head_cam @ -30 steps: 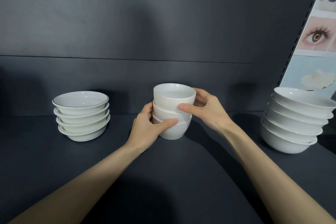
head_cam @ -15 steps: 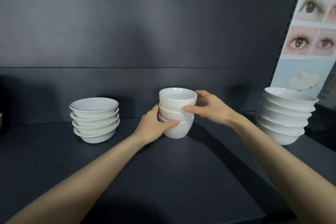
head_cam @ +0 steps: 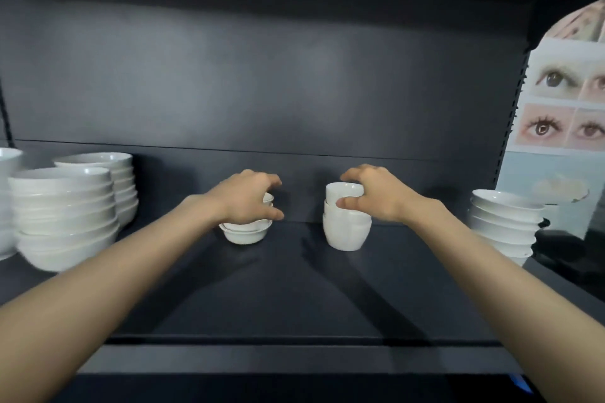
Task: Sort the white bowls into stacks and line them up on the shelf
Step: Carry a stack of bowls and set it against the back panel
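Head view: we see the left hand [head_cam: 245, 196] curled over a low stack of shallow bowls [head_cam: 245, 234] and the right hand [head_cam: 371, 196] pinching the top of a stack of 3 deep bowls [head_cam: 347, 232]. Both stand mid-shelf [head_cam: 294, 291] near its back edge, while a larger bowl stack [head_cam: 65, 216] stands at the left edge and a right-edge stack [head_cam: 504, 226] opposite.

Six stacks of white bowls on one shelf [head_cam: 294, 298]: edge stack [head_cam: 6, 206], big stack [head_cam: 65, 222] and far stack [head_cam: 122, 186] at left; low stack [head_cam: 245, 234] and three-bowl stack [head_cam: 347, 229] in the middle; right stack [head_cam: 504, 226]. Two hands: left hand [head_cam: 247, 196], right hand [head_cam: 371, 198].
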The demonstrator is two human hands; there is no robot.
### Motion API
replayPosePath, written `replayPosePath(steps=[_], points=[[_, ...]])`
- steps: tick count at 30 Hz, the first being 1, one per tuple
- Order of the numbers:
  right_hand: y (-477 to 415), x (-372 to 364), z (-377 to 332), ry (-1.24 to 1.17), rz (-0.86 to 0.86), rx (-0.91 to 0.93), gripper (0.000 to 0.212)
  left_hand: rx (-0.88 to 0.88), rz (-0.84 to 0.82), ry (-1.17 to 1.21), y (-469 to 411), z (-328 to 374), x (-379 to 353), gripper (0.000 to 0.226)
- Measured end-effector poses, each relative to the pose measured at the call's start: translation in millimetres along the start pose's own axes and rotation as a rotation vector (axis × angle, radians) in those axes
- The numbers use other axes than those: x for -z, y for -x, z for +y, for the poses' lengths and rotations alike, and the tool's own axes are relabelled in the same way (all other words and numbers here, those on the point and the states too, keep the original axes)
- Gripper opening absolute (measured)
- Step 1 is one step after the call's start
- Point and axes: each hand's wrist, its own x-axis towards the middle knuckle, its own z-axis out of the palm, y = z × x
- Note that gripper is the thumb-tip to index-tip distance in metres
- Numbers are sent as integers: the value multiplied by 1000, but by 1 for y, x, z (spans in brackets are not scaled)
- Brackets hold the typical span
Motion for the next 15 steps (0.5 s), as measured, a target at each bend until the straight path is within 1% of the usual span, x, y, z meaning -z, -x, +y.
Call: replayPosePath(steps=[3, 7, 12, 15], points=[[13, -4, -37, 23, 6, 83, 57, 26, 49, -60, 47, -13, 17, 60], [30, -17, -92, 8, -43, 164, 56, 105, 40, -108, 115, -41, 36, 65], [43, -35, -163, -14, -102, 217, 54, 228, 20, -77, 185, -85, 54, 69], [45, -43, -203, 0, -110, 248, 53, 245, 17, -72, 215, -114, 67, 66]])
